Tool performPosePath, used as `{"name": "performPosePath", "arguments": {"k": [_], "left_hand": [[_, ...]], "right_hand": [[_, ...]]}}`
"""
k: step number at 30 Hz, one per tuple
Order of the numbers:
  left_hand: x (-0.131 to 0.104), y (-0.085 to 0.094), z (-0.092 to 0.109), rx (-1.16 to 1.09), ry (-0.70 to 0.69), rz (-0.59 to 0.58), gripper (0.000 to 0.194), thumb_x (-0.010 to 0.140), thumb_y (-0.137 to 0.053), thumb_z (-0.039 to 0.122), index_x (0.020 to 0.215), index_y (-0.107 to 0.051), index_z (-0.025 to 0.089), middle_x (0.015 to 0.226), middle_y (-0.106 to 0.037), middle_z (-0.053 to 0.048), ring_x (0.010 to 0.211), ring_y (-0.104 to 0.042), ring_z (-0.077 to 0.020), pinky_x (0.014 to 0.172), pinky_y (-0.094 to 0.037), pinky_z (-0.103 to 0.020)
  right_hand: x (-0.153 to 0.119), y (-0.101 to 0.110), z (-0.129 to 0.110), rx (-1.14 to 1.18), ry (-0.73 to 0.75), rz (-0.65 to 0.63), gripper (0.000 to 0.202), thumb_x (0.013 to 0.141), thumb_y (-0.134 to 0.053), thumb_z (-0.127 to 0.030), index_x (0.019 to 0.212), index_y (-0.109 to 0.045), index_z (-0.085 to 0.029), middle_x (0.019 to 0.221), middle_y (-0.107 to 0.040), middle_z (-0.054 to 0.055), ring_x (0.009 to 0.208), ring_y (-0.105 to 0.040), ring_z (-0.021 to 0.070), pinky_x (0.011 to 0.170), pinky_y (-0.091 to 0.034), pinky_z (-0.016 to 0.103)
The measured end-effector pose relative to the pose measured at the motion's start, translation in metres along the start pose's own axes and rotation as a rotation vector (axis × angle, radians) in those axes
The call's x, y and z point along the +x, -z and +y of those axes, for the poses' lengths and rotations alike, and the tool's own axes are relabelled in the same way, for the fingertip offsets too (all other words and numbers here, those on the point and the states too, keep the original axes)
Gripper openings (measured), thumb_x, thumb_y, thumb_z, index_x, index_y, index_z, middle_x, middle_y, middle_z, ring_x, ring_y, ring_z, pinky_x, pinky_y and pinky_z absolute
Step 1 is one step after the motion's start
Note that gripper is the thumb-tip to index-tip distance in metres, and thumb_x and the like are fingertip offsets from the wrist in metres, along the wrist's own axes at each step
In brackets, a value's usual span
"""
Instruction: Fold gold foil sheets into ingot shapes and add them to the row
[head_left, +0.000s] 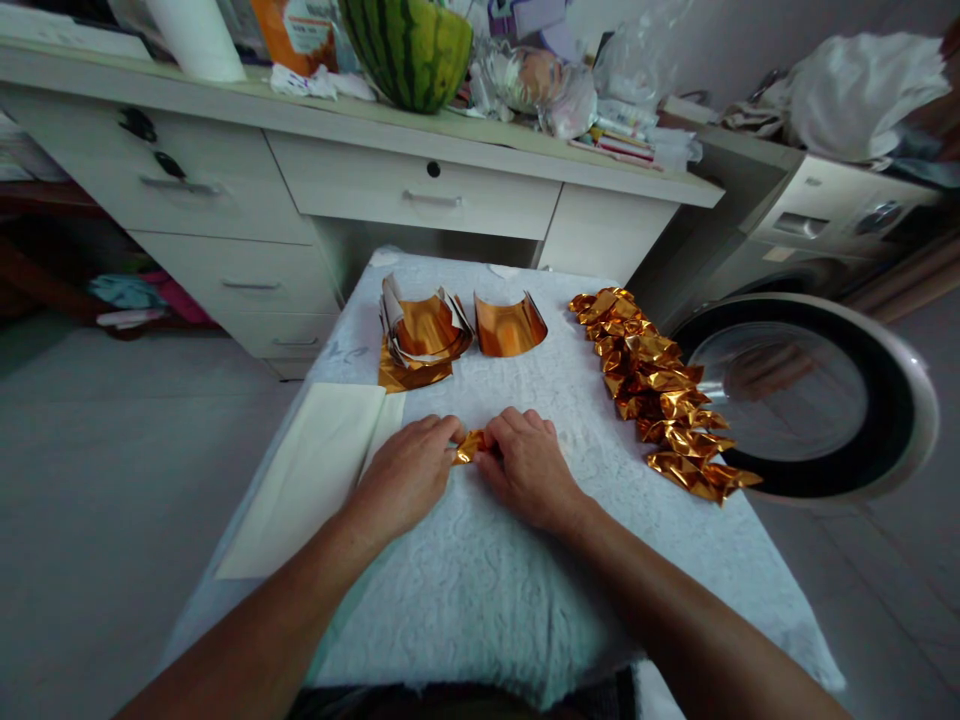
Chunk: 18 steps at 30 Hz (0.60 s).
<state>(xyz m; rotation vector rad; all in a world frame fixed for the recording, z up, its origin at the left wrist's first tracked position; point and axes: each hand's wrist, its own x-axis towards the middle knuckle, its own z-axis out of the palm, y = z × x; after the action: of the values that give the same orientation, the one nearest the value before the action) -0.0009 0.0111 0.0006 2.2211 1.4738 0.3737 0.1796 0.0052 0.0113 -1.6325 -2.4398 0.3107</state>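
Between my two hands is a small piece of gold foil (pixel 469 447), held low over the cloth-covered table (pixel 480 590). My left hand (pixel 411 468) pinches its left end, fingers closed. The fingers of my right hand (pixel 528 466) are closed round its right end. Beyond my hands stand a stack of curved gold foil sheets (pixel 426 330) and a single curved foil sheet (pixel 511 326). On the right lies a slanting row of several folded gold foil pieces (pixel 652 385). Pale paper sheets (pixel 307 470) lie flat left of my left hand.
A white counter with drawers (pixel 420 185) runs behind the table, bearing a cut watermelon (pixel 409 50), a paper roll (pixel 196 38) and plastic bags (pixel 637 55). At the right, the round door (pixel 795 395) of a washing machine (pixel 810 215) hangs open beside the table.
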Motion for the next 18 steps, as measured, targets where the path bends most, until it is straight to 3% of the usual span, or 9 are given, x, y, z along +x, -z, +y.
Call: {"name": "performPosePath", "arguments": {"k": [5, 14, 18], "left_hand": [[0.001, 0.003, -0.0028, -0.046, -0.008, -0.011, 0.023, 0.089, -0.039, 0.007, 0.091, -0.057, 0.021, 0.094, -0.061, -0.003, 0.095, -0.059, -0.0187, 0.086, -0.045, -0.031], [0.0021, 0.0014, 0.0017, -0.022, 0.049, 0.02, 0.005, 0.087, -0.054, 0.017, 0.085, -0.053, 0.021, 0.089, -0.059, -0.001, 0.082, -0.06, -0.0166, 0.071, -0.043, -0.027], [0.0026, 0.0008, 0.0011, -0.039, 0.045, 0.021, 0.008, 0.087, -0.054, 0.016, 0.093, -0.057, 0.022, 0.092, -0.063, -0.001, 0.083, -0.061, -0.0169, 0.072, -0.044, -0.027]], "right_hand": [[0.0054, -0.0069, -0.0053, -0.092, -0.05, -0.01, 0.02, 0.092, -0.056, -0.041, 0.093, -0.058, -0.021, 0.101, -0.06, 0.007, 0.093, -0.049, 0.0255, 0.077, -0.033, 0.038], [0.0055, -0.0088, -0.0066, -0.089, -0.071, 0.012, 0.026, 0.093, -0.053, -0.047, 0.093, -0.058, -0.021, 0.1, -0.06, 0.007, 0.093, -0.049, 0.0249, 0.078, -0.033, 0.037], [0.0061, -0.0076, -0.0054, -0.059, -0.08, -0.006, 0.026, 0.091, -0.058, -0.047, 0.093, -0.058, -0.021, 0.101, -0.06, 0.006, 0.094, -0.05, 0.0246, 0.078, -0.033, 0.036]]}}
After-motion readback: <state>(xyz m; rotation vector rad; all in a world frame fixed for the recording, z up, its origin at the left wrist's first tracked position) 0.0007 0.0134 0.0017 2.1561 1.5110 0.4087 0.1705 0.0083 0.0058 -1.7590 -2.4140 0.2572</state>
